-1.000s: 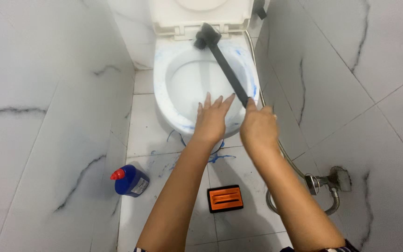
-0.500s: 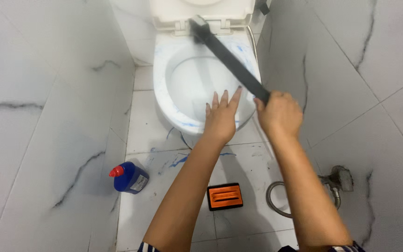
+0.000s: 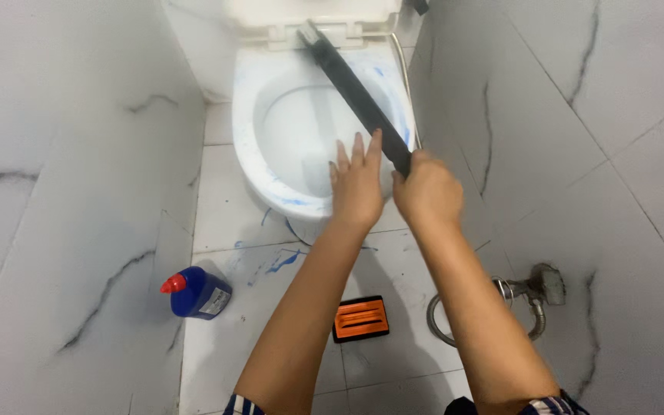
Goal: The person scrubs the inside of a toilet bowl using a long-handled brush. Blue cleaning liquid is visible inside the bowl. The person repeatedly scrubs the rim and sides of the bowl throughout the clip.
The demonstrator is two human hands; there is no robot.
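Head view: two hands (image 3: 393, 188), one brush (image 3: 351, 81)

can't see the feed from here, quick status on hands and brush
Right hand shut on black brush handle, head at rear of toilet seat. Left hand open, flat on seat front. Nothing blocking; blue bottle on floor.

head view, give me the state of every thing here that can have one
toilet lid: raised
toilet seat: down, smeared with blue cleaner
brush: head at the seat's back edge, handle gripped
right hand: closed around the brush handle
left hand: open, flat on the seat's front rim
blue bottle: lying on the floor, red cap on
floor: streaked blue
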